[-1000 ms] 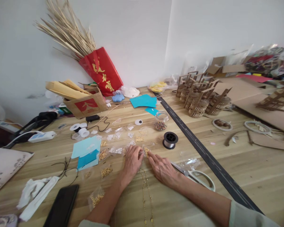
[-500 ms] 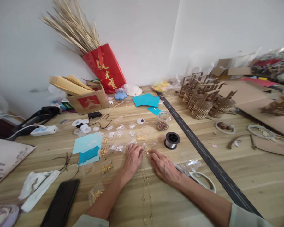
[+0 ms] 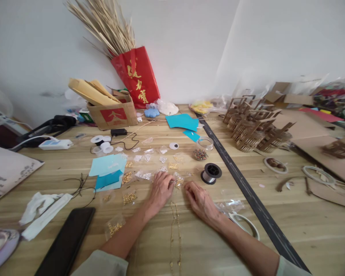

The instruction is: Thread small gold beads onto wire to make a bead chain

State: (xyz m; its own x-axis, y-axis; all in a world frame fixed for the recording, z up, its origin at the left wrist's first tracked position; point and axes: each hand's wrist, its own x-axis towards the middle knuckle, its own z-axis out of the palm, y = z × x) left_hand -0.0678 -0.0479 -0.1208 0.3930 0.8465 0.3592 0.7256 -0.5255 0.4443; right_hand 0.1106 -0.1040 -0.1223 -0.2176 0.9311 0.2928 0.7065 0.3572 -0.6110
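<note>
At six o'clock, the gold-toned chain (image 3: pixel 179 238) looks like shiny metal against the smooth, low-sheen wood of the tabletop (image 3: pixel 212 253). The phone (image 3: pixel 66 239) at eight o'clock is glossy; the baskets (image 3: pixel 246 140) at three look woody, rough and matt.

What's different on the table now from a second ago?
The right hand has drawn slightly rightward, away from the small bag of gold pieces. The left hand stays beside that bag; the gold chain and black spool stayed put.
</note>
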